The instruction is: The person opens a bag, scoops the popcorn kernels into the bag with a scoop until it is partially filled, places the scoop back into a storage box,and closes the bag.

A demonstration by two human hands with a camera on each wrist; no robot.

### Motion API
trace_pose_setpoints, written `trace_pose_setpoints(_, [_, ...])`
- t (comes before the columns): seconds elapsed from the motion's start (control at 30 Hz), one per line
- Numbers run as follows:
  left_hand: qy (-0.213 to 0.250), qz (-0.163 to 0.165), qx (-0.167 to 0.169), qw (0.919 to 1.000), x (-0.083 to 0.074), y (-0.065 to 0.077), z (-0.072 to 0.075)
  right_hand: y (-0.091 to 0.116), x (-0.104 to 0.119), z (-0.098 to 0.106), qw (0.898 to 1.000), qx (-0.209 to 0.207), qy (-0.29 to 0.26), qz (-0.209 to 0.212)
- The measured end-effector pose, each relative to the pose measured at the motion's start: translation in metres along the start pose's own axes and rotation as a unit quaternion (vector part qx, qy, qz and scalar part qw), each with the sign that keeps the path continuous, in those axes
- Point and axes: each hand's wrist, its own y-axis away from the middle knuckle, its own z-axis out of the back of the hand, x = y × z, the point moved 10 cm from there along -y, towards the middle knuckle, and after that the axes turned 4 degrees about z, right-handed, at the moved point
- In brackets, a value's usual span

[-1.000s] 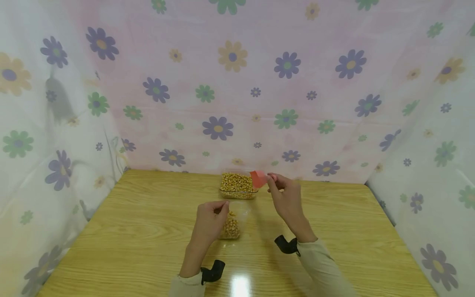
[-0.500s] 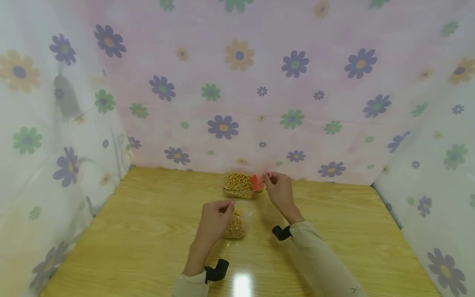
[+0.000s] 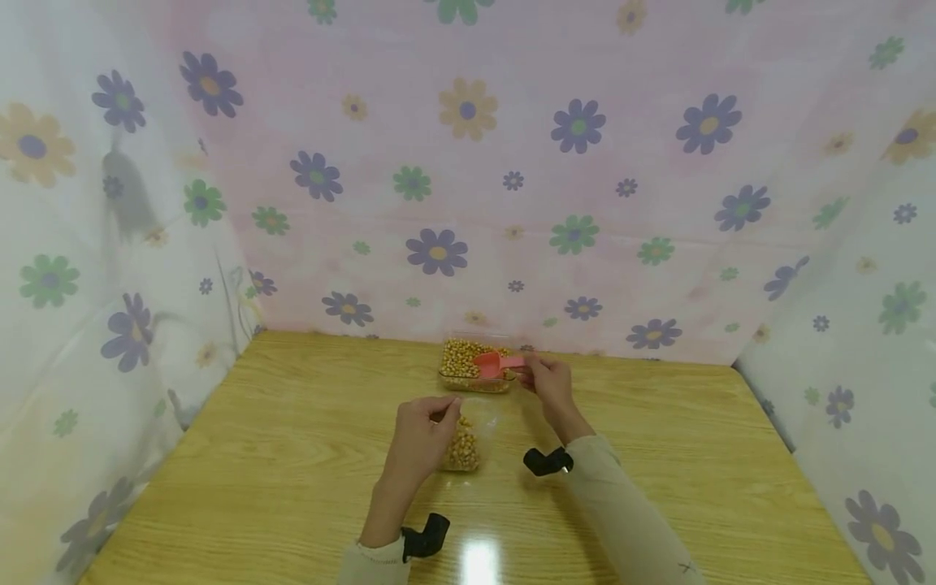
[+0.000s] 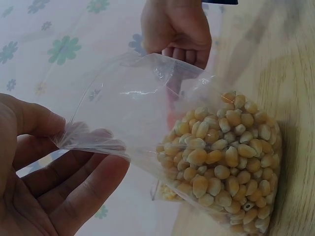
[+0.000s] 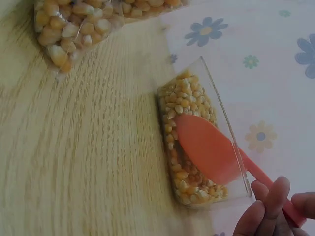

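Note:
My left hand (image 3: 420,435) pinches the top edge of a clear plastic bag (image 4: 133,93) between thumb and fingers. Corn kernels (image 4: 226,162) fill the lower part of this bag, which stands on the table. Farther back is a clear rectangular container (image 3: 475,385), also holding corn kernels (image 3: 461,357). My right hand (image 3: 552,390) grips the handle of a red scoop (image 5: 211,150) at the container's right side. The scoop's bowl lies in the container, down among the kernels; its tip is partly buried.
The wooden table (image 3: 292,455) runs back to a flowered curtain (image 3: 475,162) just behind the container. Similar curtain hangs at the left and right sides. Black wrist mounts (image 3: 426,536) sit on both forearms.
My right hand has moved left and lowered the scoop from the container's right edge into the kernels. The left hand keeps its hold on the bag.

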Motion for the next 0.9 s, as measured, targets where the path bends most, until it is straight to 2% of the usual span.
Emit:
trace_pose_setpoints(0.2, [0.006,-0.001,0.002,1.0000,-0.001,0.001,-0.001,0.003,-0.017,0.004,0.995,-0.009,-0.088,-0.053])
trace_pose_setpoints(0.43, [0.001,-0.002,0.005,1.0000,0.000,0.001,-0.001,0.010,-0.033,0.006,0.979,-0.037,-0.181,-0.087])
trace_pose_setpoints(0.7, [0.002,-0.010,0.006,0.9999,-0.003,0.001,-0.001,0.020,-0.034,0.010,0.963,-0.031,-0.259,-0.074])
trace_pose_setpoints(0.9, [0.003,-0.014,0.001,0.9999,-0.004,0.002,-0.002,0.030,-0.025,0.011,0.941,-0.016,-0.332,-0.070])
